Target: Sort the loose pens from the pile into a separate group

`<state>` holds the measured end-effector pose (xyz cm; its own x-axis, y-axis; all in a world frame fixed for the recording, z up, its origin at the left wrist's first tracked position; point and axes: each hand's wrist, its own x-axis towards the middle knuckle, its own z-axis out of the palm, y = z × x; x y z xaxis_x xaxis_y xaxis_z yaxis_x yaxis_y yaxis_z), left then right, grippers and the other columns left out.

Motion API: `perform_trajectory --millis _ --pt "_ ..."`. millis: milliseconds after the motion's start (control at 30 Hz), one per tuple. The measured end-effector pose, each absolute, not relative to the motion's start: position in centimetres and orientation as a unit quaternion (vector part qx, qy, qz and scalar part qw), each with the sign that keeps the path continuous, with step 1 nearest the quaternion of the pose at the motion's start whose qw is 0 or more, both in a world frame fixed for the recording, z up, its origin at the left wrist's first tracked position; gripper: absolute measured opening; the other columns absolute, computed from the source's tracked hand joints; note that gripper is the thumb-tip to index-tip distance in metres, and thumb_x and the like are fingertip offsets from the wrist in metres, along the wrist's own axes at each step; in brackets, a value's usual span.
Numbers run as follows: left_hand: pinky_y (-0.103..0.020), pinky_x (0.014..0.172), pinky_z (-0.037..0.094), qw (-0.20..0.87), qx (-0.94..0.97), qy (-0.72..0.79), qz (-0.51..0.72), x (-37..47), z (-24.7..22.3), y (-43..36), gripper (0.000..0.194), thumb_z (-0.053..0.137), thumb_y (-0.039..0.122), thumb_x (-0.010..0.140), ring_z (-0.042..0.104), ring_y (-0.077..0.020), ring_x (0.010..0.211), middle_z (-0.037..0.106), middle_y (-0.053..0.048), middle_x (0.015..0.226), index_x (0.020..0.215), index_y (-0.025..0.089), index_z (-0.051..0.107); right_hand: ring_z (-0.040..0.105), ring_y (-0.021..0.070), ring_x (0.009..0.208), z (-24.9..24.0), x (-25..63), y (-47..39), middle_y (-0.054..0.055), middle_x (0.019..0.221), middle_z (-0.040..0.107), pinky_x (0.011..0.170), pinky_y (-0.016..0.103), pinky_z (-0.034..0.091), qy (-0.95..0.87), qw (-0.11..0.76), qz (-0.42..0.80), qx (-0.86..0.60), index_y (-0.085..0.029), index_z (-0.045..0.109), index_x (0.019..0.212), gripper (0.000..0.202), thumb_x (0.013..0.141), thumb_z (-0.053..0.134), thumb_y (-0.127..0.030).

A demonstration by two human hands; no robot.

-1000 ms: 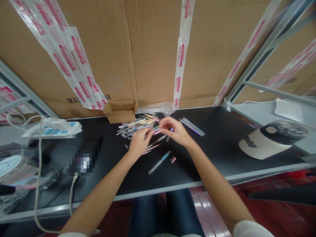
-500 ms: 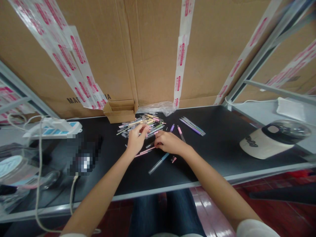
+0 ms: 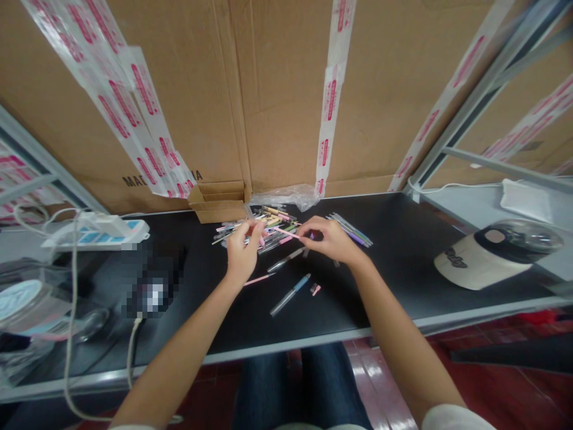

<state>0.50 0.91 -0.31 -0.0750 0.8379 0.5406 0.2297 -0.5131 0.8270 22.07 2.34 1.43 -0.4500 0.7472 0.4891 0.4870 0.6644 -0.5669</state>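
The pink rod (image 3: 286, 232) should feel very light to us, slim and fairly stiff, probably smooth plastic that could roll or slip under a careless pinch; we judge that a hard sideways push might bend it. We would take hold of it close to one end, between thumb and forefinger, leaving the rest of its length free. It looks pale pink, straight and narrow, much like a refill, and it is held in front of and to the right of the small cardboard box (image 3: 219, 210), over the pen pile (image 3: 275, 211) that spreads just beside that box. Our right hand (image 3: 324, 239) has its fingers pinching the rod's right end; the other end points toward our left hand (image 3: 242, 251), whose fingers are closed on what looks like a clear pen barrel (image 3: 262, 240) with a pink part, mostly hidden from us. Nearer to us than the box, and to its right, a second pink rod (image 3: 258, 279), a grey pen (image 3: 284, 261) and a blue-ended pen (image 3: 290, 295) lie on the black tabletop (image 3: 398, 257). Well to the box's right, we see a row of pens (image 3: 351, 230).
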Motion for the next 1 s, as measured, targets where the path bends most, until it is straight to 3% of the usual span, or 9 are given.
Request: perform_trajectory --millis 100,200,367,467,700,1000 --pt "-0.024 0.065 0.045 0.273 0.643 0.424 0.576 0.8 -0.2 0.6 0.026 0.05 0.039 0.086 0.056 -0.011 0.058 0.062 0.001 0.065 0.082 0.016 0.061 0.053 0.0125 0.058 1.2 22.3 2.6 0.002 0.067 0.065 0.054 0.025 0.04 -0.746 0.444 0.318 -0.38 -0.016 0.066 0.075 0.016 0.072 0.067 -0.031" --pt "-0.024 0.062 0.045 0.262 0.689 0.426 0.525 1.0 -0.1 0.3 0.025 0.049 0.038 0.086 0.056 -0.0116 0.057 0.062 0.0 0.064 0.079 0.017 0.061 0.053 0.0108 0.055 1.2 21.6 2.7 0.0 0.067 0.065 0.051 0.023 0.039 -0.631 0.544 0.441 -0.333 -0.018 0.059 0.078 0.024 0.068 0.072 -0.036" --pt "-0.026 0.066 0.044 0.13 0.807 0.393 0.421 1.3 -0.2 -0.1 0.023 0.048 0.034 0.088 0.059 -0.015 0.067 0.065 -0.003 0.071 0.078 0.018 0.062 0.053 0.0108 0.058 1.4 20.5 2.5 -0.003 0.071 0.063 0.055 0.024 0.044 -0.527 0.632 0.5 -0.268 -0.025 0.055 0.095 0.038 0.065 0.074 -0.039" --pt "-0.028 0.07 0.045 0.059 0.847 0.38 0.368 1.4 -0.7 0.0 0.022 0.047 0.031 0.089 0.06 -0.0171 0.072 0.064 -0.005 0.074 0.077 0.018 0.061 0.055 0.0131 0.069 1.2 20.6 2.6 -0.002 0.072 0.059 0.068 0.029 0.048 -0.524 0.642 0.498 -0.255 -0.027 0.058 0.102 0.04 0.067 0.072 -0.039" --pt "-0.029 0.071 0.046 0.0 0.859 0.392 0.33 1.4 -1.2 0.3 0.022 0.045 0.03 0.089 0.059 -0.017 0.071 0.063 -0.005 0.073 0.08 0.018 0.06 0.055 0.0145 0.072 0.5 20.4 2.9 -0.001 0.074 0.056 0.087 0.039 0.047 -0.535 0.623 0.512 -0.251 -0.026 0.057 0.084 0.026 0.07 0.068 -0.045" --pt "-0.03 0.07 0.044 0.005 0.855 0.405 0.324 1.3 -1.2 0.3 0.02 0.047 0.029 0.089 0.059 -0.0182 0.072 0.064 -0.005 0.075 0.078 0.017 0.06 0.06 0.015 0.073 0.7 18.6 2.1 0.0 0.078 0.057 0.085 0.037 0.049 -0.496 0.606 0.581 -0.224 -0.023 0.052 0.081 0.034 0.064 0.075 -0.041"
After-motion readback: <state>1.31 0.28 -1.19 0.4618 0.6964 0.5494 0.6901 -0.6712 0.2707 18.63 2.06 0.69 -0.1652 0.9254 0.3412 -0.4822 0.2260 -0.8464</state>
